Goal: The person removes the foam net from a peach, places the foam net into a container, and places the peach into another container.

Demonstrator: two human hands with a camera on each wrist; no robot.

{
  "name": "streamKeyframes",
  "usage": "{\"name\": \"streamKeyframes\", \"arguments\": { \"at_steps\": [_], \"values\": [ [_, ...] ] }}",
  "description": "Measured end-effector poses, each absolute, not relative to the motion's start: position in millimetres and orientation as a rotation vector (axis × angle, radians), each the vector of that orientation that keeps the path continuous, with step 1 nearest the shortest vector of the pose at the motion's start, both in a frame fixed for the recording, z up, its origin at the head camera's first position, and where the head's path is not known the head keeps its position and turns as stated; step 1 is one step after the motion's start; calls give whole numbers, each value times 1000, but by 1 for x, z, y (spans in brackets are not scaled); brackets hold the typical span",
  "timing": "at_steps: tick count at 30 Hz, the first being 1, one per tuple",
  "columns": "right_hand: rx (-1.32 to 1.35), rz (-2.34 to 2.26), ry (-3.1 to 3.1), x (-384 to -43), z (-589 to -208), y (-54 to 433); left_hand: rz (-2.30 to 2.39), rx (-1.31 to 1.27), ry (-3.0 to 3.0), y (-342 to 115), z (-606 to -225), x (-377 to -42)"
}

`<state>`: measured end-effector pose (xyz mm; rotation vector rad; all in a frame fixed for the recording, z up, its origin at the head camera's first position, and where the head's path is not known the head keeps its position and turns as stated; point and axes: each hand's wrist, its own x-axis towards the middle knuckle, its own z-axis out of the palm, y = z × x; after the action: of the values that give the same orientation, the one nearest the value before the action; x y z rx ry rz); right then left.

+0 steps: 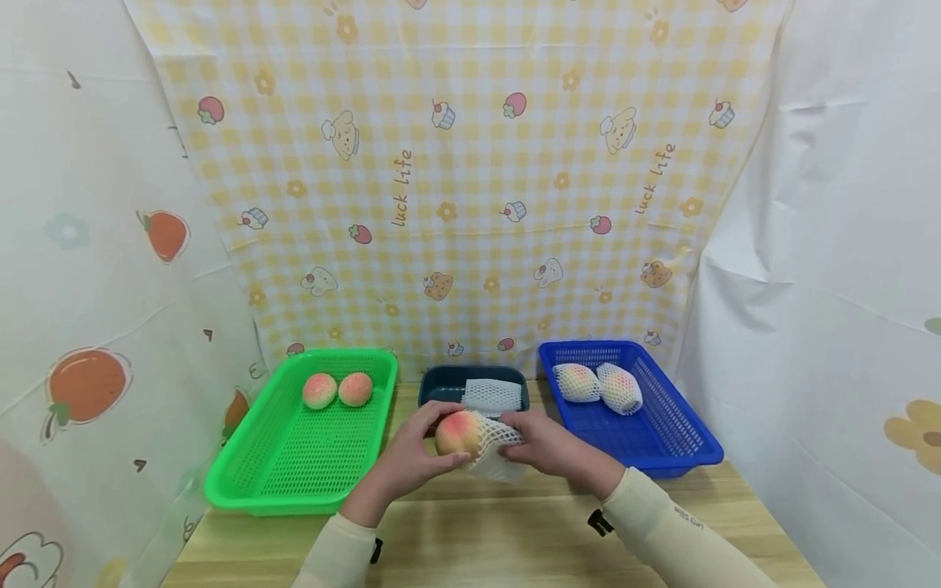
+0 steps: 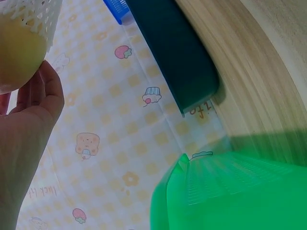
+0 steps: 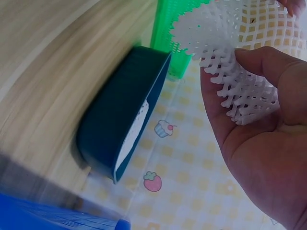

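Held up over the table's middle, a peach (image 1: pixel 457 434) sits partly inside a white foam net sleeve (image 1: pixel 494 445). My left hand (image 1: pixel 413 454) grips the bare left side of the peach, fingers above and thumb below. My right hand (image 1: pixel 546 445) pinches the loose right end of the net between thumb and fingers. In the right wrist view the net's open mesh (image 3: pixel 235 72) spreads past the thumb. The left wrist view shows the peach (image 2: pixel 20 52) at the edge, fingers curled behind it and net over its upper part.
A green basket (image 1: pixel 243 482) at left holds two bare peaches (image 1: pixel 337 391). Behind my hands stands a dark teal tray (image 1: pixel 441 376) with flat white foam nets (image 1: pixel 494 394). The blue basket (image 1: pixel 625 449) at right holds two netted peaches (image 1: pixel 599 387). A patterned cloth (image 1: pixel 470 180) hangs behind.
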<state>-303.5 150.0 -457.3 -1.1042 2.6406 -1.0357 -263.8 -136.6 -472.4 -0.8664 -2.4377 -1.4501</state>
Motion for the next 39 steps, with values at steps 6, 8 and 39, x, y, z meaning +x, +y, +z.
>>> {"name": "streamKeyframes", "arguments": {
  "at_steps": [6, 8, 39],
  "values": [
    [-1077, -933, 2735, -312, -453, 153, -1461, -844, -2438, -140, -473, -264],
    [-1067, -895, 2782, -316, -451, 156, -1466, -819, -2448, -141, -473, -264],
    [-1050, -357, 3177, -429, -416, 93, -1461, -711, -2451, -162, -473, -262]
  ]
}}
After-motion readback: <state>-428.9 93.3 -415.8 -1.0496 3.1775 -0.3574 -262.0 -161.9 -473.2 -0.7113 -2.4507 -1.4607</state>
